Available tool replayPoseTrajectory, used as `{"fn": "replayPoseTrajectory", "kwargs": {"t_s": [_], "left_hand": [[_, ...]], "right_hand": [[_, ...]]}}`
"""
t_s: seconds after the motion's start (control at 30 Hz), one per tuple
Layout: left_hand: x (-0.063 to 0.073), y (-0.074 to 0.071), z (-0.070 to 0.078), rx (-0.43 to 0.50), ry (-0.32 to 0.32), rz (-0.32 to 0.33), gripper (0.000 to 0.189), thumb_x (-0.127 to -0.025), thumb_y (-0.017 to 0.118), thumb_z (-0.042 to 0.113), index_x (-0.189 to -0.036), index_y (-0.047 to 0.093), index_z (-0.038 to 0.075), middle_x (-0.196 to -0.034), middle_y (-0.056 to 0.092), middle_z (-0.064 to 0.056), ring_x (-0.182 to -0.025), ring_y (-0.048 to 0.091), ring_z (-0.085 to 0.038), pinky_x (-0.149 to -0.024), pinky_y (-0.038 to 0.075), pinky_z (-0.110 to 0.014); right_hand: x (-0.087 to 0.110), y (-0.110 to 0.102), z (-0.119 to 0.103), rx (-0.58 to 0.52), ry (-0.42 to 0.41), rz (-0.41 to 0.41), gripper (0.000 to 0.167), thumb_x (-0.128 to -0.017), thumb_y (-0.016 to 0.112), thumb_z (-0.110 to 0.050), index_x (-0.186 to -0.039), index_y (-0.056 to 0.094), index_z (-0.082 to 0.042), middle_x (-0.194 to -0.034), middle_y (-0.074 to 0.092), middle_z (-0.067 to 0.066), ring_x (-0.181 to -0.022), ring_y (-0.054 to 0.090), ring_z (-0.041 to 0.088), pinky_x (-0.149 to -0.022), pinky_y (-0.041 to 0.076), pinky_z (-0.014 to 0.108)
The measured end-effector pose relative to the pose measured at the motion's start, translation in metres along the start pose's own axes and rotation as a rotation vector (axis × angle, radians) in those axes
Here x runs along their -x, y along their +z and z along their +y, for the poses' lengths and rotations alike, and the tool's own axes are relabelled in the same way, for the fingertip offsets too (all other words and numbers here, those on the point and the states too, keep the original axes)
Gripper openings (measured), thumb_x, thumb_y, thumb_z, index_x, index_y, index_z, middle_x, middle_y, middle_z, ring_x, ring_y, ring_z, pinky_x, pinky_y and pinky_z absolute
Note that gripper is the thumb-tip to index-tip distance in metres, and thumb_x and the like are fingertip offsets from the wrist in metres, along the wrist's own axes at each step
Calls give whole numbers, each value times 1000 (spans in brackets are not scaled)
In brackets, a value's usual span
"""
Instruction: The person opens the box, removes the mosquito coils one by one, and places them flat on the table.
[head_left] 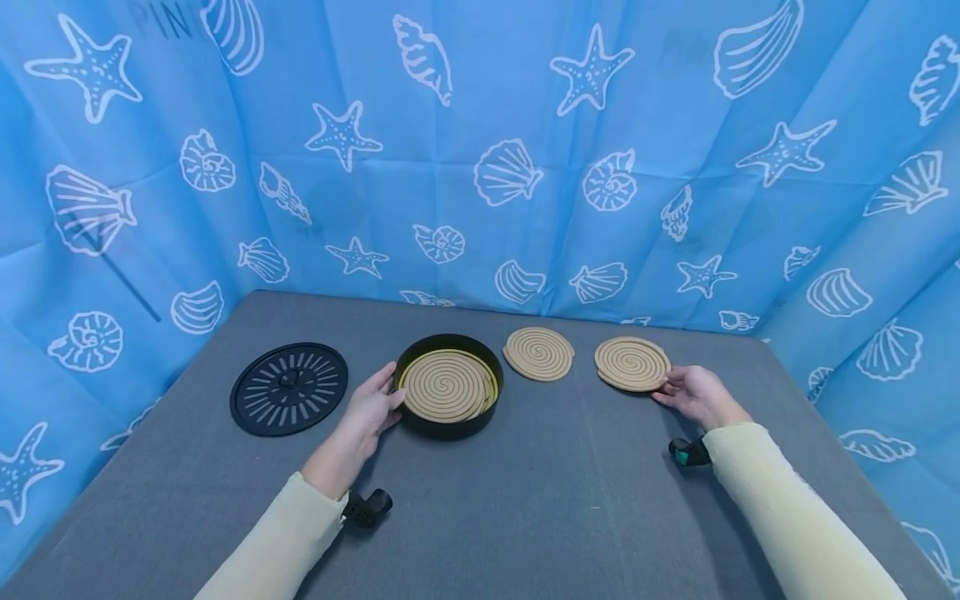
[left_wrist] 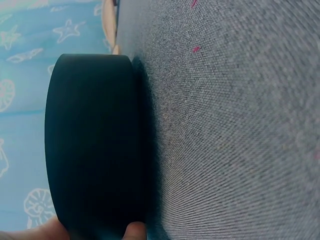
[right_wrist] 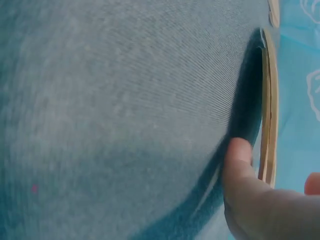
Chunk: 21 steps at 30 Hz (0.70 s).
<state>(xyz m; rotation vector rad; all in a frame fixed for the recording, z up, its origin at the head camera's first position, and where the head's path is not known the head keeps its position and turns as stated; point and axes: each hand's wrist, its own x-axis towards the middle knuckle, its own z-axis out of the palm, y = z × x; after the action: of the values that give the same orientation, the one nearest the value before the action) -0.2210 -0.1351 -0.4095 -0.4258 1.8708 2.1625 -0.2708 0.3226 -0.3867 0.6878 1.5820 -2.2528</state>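
left hand point(head_left: 371, 408) rests against the near-left wall of the black dish point(head_left: 448, 421), fingers point(left_wrist: 135, 231) lightly curled round the rim, probably steadying it. the dish sits mid-bench, a little toward the far edge, and holds one tan spiral coil point(head_left: 447, 385) lying flat inside, ringed by a yellowish inner lip.

right hand point(head_left: 697, 393) is at the near-right edge of the right-hand coil point(head_left: 632, 363); in the right wrist view a fingertip point(right_wrist: 239, 150) sits under the lifted rim with the thumb above, so the fingers pinch it, likely to raise it off the grey bench point(head_left: 540, 500). this coil is a flat tan disc of tight spiral turns. a middle coil point(head_left: 538, 353) lies between dish and right coil, apart from both. a slotted black lid point(head_left: 288, 388) lies flat toward the left edge.
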Motion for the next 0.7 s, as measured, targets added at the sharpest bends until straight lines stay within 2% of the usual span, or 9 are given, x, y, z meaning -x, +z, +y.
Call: {"fn": "replayPoseTrajectory", "kwargs": {"t_s": [0.07, 0.13, 0.2, 0.27, 0.47, 0.7], "left_hand": [[0, 0, 0, 0, 2, 0, 59, -102, 42, -1, -155, 23, 14, -160, 19, -9, -144, 24, -27, -111, 29, -52], [0, 0, 0, 3, 4, 0, 59, -102, 41, -2, -155, 23, 14, -160, 18, -9, -144, 24, -27, -111, 29, -52], [0, -1, -1, 0, 7, 1, 59, -102, 41, -2, -155, 23, 14, -160, 18, -9, -144, 23, -27, -111, 29, -52], [0, -1, -1, -1, 10, -1, 59, -102, 41, -2, -155, 22, 13, -160, 17, -10, -144, 23, -27, -111, 29, -52], [-1, 0, -1, 1, 5, 9, 59, -101, 42, -1, -155, 24, 14, -160, 19, -9, -145, 22, -26, -111, 29, -52], [-2, 1, -1, 14, 8, 4, 58, -102, 42, -1, -155, 24, 13, -160, 18, -9, -145, 22, -26, -111, 28, -52]], "right_hand": [[1, -1, -1, 10, -6, -3, 62, -103, 21, -3, -151, -17, -8, -136, 25, 19, -133, 26, 20, -116, 17, 42], [1, -1, -1, 8, -9, -11, 61, -103, 19, -3, -151, -18, -8, -151, 11, 24, -143, 11, 22, -117, 14, 42], [2, -2, -1, -12, -9, -14, 60, -103, 18, -3, -151, -18, -9, -159, -7, 19, -146, 1, 23, -117, 11, 41], [4, -3, 0, -52, -9, -28, 59, -103, 15, -4, -149, -21, -11, -159, -19, 8, -145, -9, 20, -117, 6, 40], [14, -13, 2, -189, -1, -106, 58, -104, 11, -7, -147, -27, -18, -157, -23, 1, -145, -11, 18, -117, 1, 37], [29, -26, 9, -385, 8, -209, 61, -105, 12, -7, -147, -27, -25, -156, -26, -7, -144, -14, 12, -116, -2, 33]]}}
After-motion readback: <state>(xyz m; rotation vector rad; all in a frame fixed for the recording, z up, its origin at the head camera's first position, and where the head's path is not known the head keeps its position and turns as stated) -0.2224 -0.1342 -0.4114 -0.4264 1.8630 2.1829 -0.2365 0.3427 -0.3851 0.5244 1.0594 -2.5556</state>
